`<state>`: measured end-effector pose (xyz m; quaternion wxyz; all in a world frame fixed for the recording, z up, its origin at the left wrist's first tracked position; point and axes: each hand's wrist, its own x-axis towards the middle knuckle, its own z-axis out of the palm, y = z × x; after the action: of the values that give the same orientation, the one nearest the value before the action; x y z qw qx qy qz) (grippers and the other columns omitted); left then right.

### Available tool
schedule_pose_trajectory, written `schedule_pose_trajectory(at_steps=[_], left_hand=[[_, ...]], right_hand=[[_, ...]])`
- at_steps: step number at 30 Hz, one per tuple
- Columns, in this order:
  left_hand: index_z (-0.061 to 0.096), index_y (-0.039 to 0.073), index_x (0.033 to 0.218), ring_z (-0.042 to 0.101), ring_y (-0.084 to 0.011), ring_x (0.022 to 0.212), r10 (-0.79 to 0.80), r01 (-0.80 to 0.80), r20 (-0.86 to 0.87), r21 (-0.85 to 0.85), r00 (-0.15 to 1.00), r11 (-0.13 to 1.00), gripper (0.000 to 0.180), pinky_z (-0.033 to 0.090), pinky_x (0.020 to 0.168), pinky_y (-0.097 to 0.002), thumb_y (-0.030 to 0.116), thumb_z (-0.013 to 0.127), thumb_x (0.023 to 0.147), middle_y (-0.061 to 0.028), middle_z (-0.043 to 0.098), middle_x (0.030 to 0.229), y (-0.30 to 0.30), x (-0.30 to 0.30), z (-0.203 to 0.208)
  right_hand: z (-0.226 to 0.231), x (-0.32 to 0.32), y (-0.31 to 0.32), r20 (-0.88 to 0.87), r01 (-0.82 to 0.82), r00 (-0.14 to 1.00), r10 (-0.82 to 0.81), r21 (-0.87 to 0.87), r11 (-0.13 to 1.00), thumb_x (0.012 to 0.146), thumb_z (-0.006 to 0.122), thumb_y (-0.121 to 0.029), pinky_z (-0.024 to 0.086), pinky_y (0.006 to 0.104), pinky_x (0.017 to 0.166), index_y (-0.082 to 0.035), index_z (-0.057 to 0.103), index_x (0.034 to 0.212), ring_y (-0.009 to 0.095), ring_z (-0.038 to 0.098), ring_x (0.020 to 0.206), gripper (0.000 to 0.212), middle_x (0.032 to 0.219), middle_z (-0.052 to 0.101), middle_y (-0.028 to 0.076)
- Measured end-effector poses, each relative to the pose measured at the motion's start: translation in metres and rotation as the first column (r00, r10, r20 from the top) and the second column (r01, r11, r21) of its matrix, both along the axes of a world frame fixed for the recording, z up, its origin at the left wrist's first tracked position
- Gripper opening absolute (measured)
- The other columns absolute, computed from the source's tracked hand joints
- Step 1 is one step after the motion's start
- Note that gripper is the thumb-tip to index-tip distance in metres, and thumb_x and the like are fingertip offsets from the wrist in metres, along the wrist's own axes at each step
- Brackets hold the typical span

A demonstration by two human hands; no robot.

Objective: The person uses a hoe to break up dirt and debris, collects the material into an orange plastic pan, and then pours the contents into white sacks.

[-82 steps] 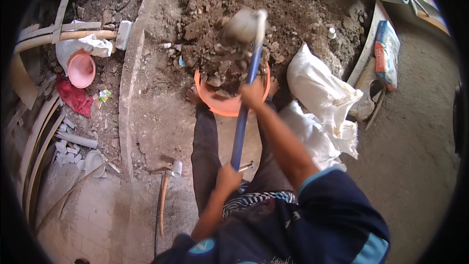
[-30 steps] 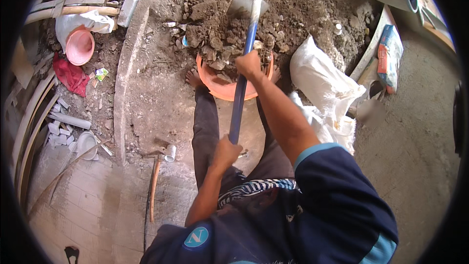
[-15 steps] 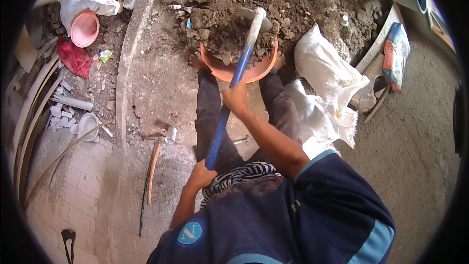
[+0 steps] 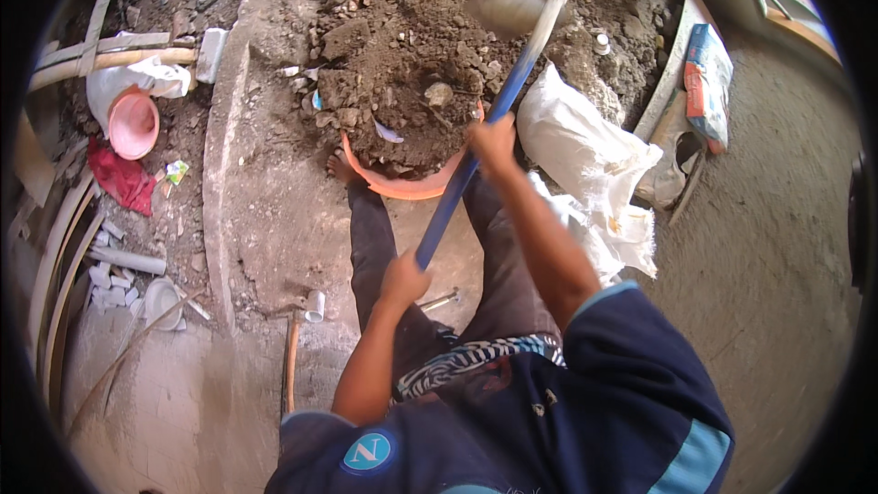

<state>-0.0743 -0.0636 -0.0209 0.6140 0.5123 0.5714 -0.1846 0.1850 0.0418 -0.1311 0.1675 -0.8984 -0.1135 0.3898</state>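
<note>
Both of my hands are wrapped round a long hoe (image 4: pixel 457 185) with a blue handle. My left hand (image 4: pixel 403 280) closes on the handle's near end, close to my waist. Further up the shaft, my right hand (image 4: pixel 494 144) grips it. The hoe's broad metal blade, smeared by motion, is over the loose soil (image 4: pixel 393 46) at the far side. Between my feet stands an orange basin (image 4: pixel 412 188) with soil, a stone and a pale scrap in it. Its far rim is hidden by the soil.
White sacks (image 4: pixel 581 133) lie just right of my legs. A blue and red bag (image 4: pixel 708 82) rests further right. At left are a low concrete ridge (image 4: pixel 224 137), a pink bucket (image 4: pixel 133 123) and a red cloth (image 4: pixel 121 178). A wooden-handled tool (image 4: pixel 293 361) lies nearer.
The hoe's blade has moved from over the basin outward and right, above the soil heap. Both hands have shifted right with the handle; my left hand has moved forward, away from my waist.
</note>
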Motion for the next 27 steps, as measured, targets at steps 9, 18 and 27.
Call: schedule_pose_trajectory(at_steps=[9,18,27], left_hand=[[0.062,-0.003,0.105,0.062,-0.0455,0.095,0.125,-0.124,0.055,-0.031,0.991,0.992,0.032,0.048,0.083,-0.0501,0.014,0.059,0.077,-0.0311,0.064,0.094,0.136,0.094,-0.026],[0.060,-0.006,0.096,0.064,-0.0446,0.092,0.160,-0.176,-0.109,-0.152,0.981,0.973,0.028,0.050,0.080,-0.0474,0.013,0.060,0.075,-0.0300,0.065,0.090,0.067,0.051,0.039],[0.054,-0.002,0.090,0.056,-0.0178,0.047,0.487,-0.511,-0.161,-0.356,0.858,0.782,0.023,0.044,0.043,-0.0332,0.007,0.065,0.071,-0.0090,0.057,0.064,0.028,-0.010,0.057]], right_hand=[[-0.099,0.075,0.115,0.026,-0.007,1.000,0.010,-0.142,0.990,0.072,0.062,-0.011,0.055,0.0377,0.061,0.010,0.065,0.086,0.025,0.069,0.069,0.025,0.077,0.068,0.018],[-0.063,-0.001,0.067,-0.132,-0.191,0.978,0.159,-0.287,0.939,0.074,0.063,-0.014,0.053,0.0417,0.085,0.013,0.058,0.104,0.041,0.066,0.099,0.040,0.098,0.066,0.031],[-0.007,-0.093,0.078,-0.183,-0.380,0.920,0.348,-0.191,0.905,0.077,0.062,-0.011,0.050,0.0450,0.088,0.013,0.039,0.112,0.044,0.062,0.103,0.049,0.105,0.061,0.035]])
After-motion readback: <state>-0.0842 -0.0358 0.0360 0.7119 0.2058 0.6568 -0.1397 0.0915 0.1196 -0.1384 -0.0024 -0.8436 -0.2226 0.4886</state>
